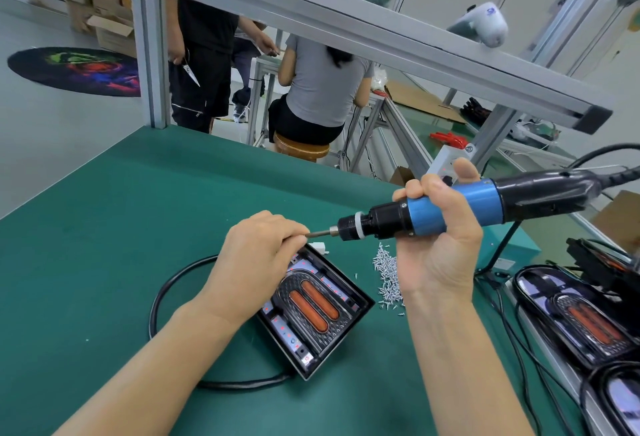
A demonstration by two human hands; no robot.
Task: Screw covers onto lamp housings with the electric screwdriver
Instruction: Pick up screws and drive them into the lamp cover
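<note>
Your right hand (pixel 438 227) is wrapped round the blue-and-black electric screwdriver (pixel 450 208), held roughly level above the green bench mat (pixel 104 227); your left hand (pixel 256 262) has its fingertips pinched at the tip of the metal bit (pixel 320 233), most likely seating a screw, though the screw itself is too small to make out. The black rectangular lamp housing with the two orange oval lenses (pixel 311 307) lies flat on the mat right under your left hand, its black cable (pixel 162 297) looping round to the left, and the pile of small silver screws (pixel 388 273) sits just beside its right edge. Risks from here: touch the trigger while your fingers are on the bit and it nips them; a screw only half seated drops off as you swing the tip down, possibly into the housing recess; come in tilted and you cross-thread or strip the plastic boss; nothing pins the housing, so it can skate on the mat under driver pressure unless your left hand goes back on it. More finished-looking lamps (pixel 581 318) are at the right edge, well apart
</note>
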